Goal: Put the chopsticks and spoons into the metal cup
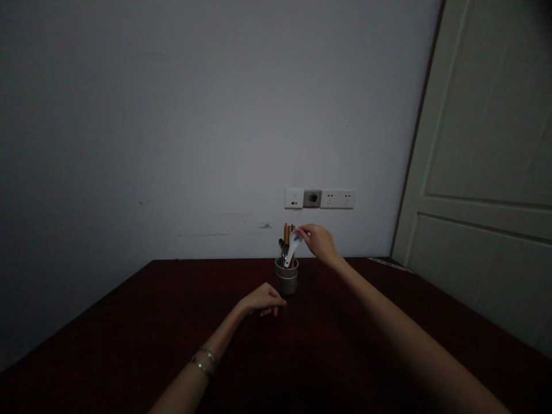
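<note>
My right hand [318, 240] is pinched on a white spoon [292, 250] with a small blue pattern. The spoon is tilted, its bowl end up at my fingertips and its narrow handle pointing down at the mouth of a grey utensil holder [286, 283]. Whether the handle tip is inside the rim or in front of it, I cannot tell. Several wooden chopsticks [287, 231] and dark metal spoons [283, 248] stand upright in the holder. Just in front of the holder, low over the table, my left hand [264, 299] is closed with curled fingers and no object showing.
The dark red table [172, 322] reaches back to a pale wall [215, 144]. Wall sockets [336, 199] sit above and behind the holder. On the right is a panelled door [483, 172], with a thin flat strip [390, 264] near the table's back right edge.
</note>
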`<state>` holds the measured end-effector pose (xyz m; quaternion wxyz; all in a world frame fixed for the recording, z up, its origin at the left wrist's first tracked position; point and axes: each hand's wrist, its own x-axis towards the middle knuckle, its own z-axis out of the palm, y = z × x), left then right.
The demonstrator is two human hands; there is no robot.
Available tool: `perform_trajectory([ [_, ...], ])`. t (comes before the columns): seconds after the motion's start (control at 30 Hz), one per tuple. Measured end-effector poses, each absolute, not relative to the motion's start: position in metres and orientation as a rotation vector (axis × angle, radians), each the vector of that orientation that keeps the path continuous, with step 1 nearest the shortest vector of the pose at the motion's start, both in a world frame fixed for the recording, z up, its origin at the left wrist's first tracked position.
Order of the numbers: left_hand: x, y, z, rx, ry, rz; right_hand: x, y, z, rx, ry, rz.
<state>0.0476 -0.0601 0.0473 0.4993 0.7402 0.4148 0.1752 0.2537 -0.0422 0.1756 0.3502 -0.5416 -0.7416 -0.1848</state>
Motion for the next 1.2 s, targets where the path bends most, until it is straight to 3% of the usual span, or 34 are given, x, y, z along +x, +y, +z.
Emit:
perform_trajectory([
  [0.33,0.043,-0.053,0.021,1.746,1.003,0.454,0.246,-0.015,0.154,-1.493,-2.033,-0.526],
  [1.2,0.043,-0.051,0.018,1.762,1.049,0.449,0.246,-0.025,0.101,-1.502,-2.212,-0.312],
])
